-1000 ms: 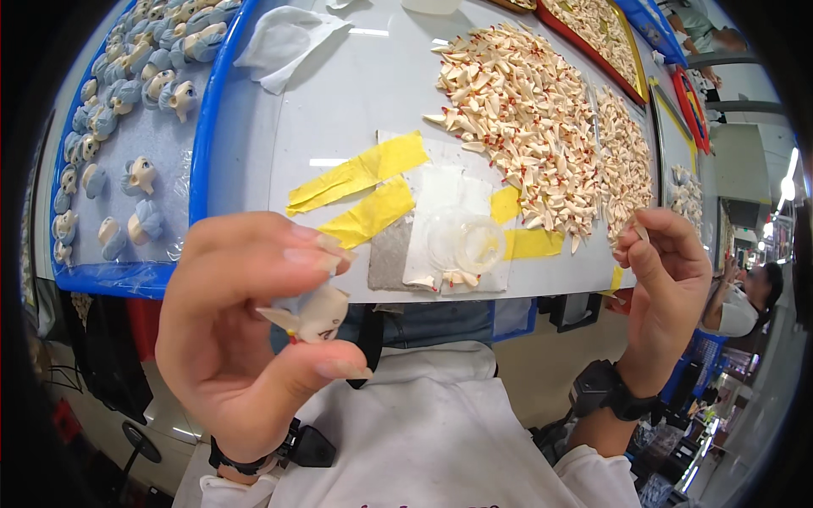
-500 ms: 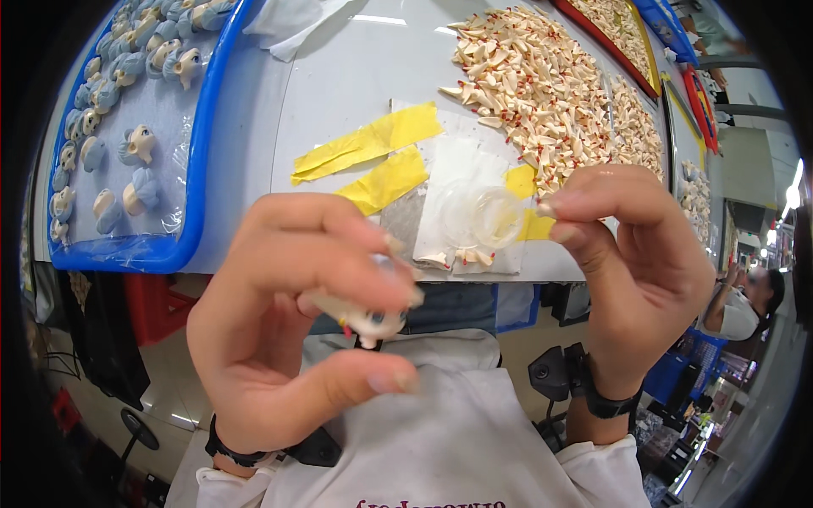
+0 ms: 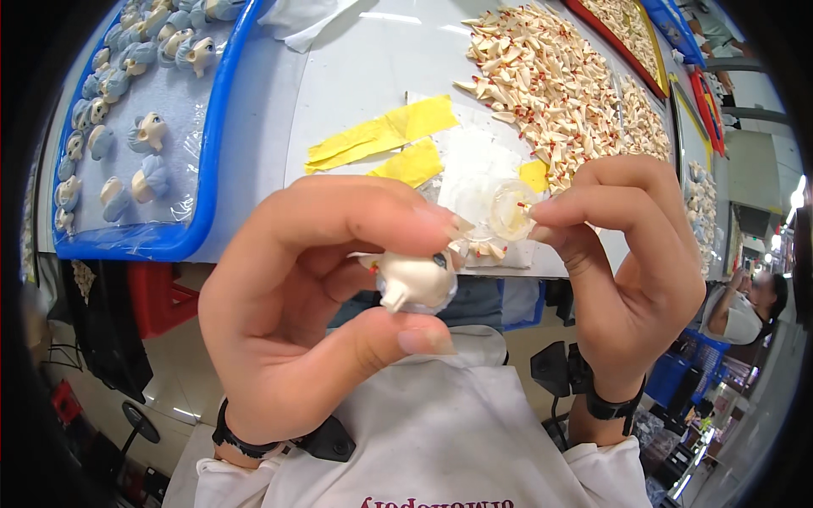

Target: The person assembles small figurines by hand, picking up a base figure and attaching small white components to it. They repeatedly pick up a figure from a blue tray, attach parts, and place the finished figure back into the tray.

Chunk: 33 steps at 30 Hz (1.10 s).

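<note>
My left hand (image 3: 271, 296) grips a small doll head (image 3: 421, 279) between thumb and fingers. The head is pale with blue hair, a dark eye and a short neck stub, and a small ear with a red tip shows at its left side. To the right, my right hand (image 3: 635, 245) pinches a tiny cream ear piece (image 3: 523, 207) with a red end, apart from the head. Behind those fingertips a round clear dish (image 3: 506, 222) rests on white paper (image 3: 466, 173), with a few ear pieces beside it.
At left stands a blue-rimmed tray (image 3: 207, 169) of blue-haired doll heads. A large pile of cream, red-tipped ear pieces (image 3: 550, 102) covers the table's far right. Yellow tape strips (image 3: 381, 135) lie in the middle. A red stool (image 3: 161, 296) is under the table; another person (image 3: 741, 309) sits far right.
My left hand has moved right and turned the doll head, so its neck stub now points down-left. My right hand has shifted slightly left with its ear piece, and the red end now shows.
</note>
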Tool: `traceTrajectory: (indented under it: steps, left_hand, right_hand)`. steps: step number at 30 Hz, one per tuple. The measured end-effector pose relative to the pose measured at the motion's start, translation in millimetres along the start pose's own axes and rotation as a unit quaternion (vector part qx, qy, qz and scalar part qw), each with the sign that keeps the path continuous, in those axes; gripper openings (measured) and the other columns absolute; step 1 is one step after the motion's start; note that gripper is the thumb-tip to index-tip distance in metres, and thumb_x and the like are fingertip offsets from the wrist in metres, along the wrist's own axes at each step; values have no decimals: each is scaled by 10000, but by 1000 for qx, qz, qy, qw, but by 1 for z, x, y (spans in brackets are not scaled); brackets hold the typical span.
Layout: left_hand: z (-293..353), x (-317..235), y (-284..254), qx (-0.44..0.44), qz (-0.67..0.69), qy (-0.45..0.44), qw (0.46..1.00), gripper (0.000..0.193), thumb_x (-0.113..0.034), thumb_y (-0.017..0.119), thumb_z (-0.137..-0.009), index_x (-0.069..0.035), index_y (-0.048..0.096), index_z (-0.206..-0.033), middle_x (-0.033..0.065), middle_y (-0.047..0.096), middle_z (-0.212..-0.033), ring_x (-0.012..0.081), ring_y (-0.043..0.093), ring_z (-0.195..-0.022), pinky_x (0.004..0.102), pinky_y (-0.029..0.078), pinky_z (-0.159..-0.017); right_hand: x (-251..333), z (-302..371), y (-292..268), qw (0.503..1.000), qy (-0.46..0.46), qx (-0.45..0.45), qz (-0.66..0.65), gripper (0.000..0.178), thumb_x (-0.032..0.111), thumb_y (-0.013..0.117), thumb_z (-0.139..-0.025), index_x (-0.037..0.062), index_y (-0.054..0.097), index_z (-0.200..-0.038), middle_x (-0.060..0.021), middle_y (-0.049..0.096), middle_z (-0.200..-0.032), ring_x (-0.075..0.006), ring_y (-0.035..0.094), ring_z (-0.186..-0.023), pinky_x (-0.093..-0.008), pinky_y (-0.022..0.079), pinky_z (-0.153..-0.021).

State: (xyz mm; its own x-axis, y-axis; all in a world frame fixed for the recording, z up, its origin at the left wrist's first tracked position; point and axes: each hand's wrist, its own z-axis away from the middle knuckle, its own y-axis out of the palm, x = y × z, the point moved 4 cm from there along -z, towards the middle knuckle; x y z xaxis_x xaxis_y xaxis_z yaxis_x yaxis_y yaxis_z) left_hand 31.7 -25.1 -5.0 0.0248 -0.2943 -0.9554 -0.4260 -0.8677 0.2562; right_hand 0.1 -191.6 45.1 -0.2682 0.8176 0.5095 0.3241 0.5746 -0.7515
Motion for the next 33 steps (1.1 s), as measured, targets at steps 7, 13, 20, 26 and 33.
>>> traceTrajectory:
  steps: [7,13,20,26,33]
  left_hand:
    - [4,3,14,-55,116,-92,987,501,-299,749,-669,-15,470,-974,120,525,-922,186,576,-784,251,491,-636]
    - [3,2,17,-65,93,-112,987,531,-321,772,-644,-12,472,-954,102,527,-885,139,532,-733,234,432,-681]
    - [4,2,19,-69,93,-89,989,481,-272,777,-645,0,494,-922,74,530,-832,108,518,-713,213,419,-671]
    - [8,4,15,-64,84,-75,992,472,-249,782,-636,5,503,-921,81,536,-842,114,522,-709,223,426,-669]
    - [1,-13,10,45,-204,170,963,416,-255,729,-684,2,512,-930,129,524,-890,207,525,-747,286,420,-670]
  right_hand:
    - [14,6,0,965,18,-83,-249,153,44,654,-710,9,544,-811,-95,490,-820,-123,436,-718,-222,345,-657]
    - [19,15,6,952,83,-1,-296,174,96,679,-730,43,552,-836,-76,463,-805,-111,440,-703,-190,346,-631]
    - [20,10,8,975,2,5,-224,193,25,701,-673,59,597,-831,-70,481,-756,-121,469,-659,-203,368,-569]
    - [21,12,8,980,-10,18,-200,212,29,705,-662,62,606,-846,-65,490,-748,-133,466,-645,-210,372,-569]
    - [16,15,-3,958,58,19,-279,467,197,739,-685,-35,509,-1020,-105,550,-909,-149,526,-756,-251,429,-691]
